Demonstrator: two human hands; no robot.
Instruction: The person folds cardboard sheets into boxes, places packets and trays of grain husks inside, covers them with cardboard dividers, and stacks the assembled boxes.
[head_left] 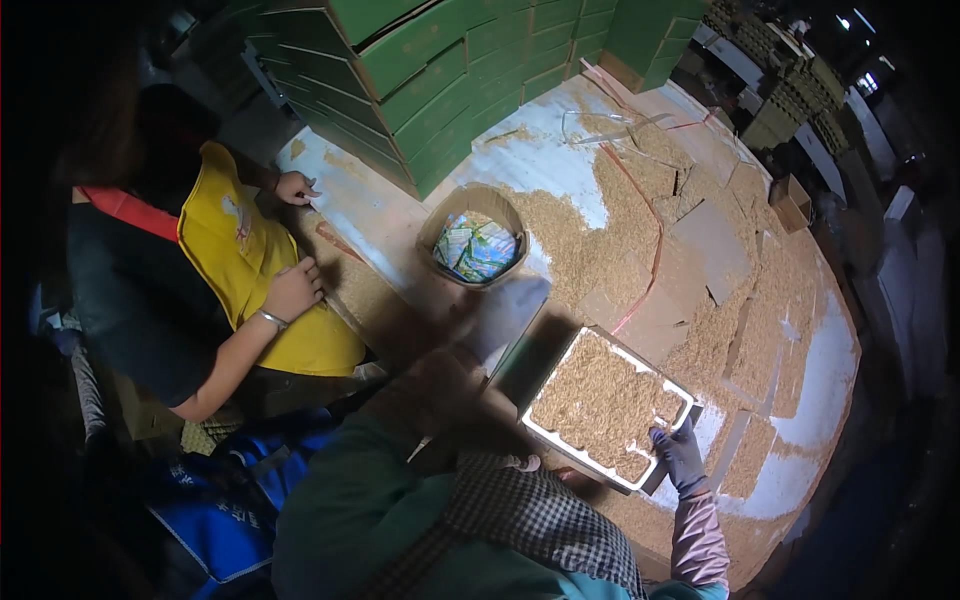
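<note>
A rectangular box with a white foam rim point(577, 458), filled with tan husk-like bedding, sits at an angle in front of me. At its near right corner, my right hand point(682, 458) wears a dark grey glove below a pink sleeve. Its fingers curl over the rim and grip it, the fingertips close to the filling. A green sleeve point(345, 500) on my left side leads up into shadow left of the box, where my left hand and its fingers cannot be made out. A black-and-white checked cloth point(540, 515) lies between the sleeve and the box.
Stacked green cartons point(430, 110) stand at the back. A round tub point(522, 235) holds colourful packets. Loose husk, flat cardboard point(710, 245) and pink strapping point(655, 255) cover the table. At left stands a person in a yellow apron point(240, 250), one hand point(294, 290) at the apron. Egg-tray stacks point(795, 105) stand far right.
</note>
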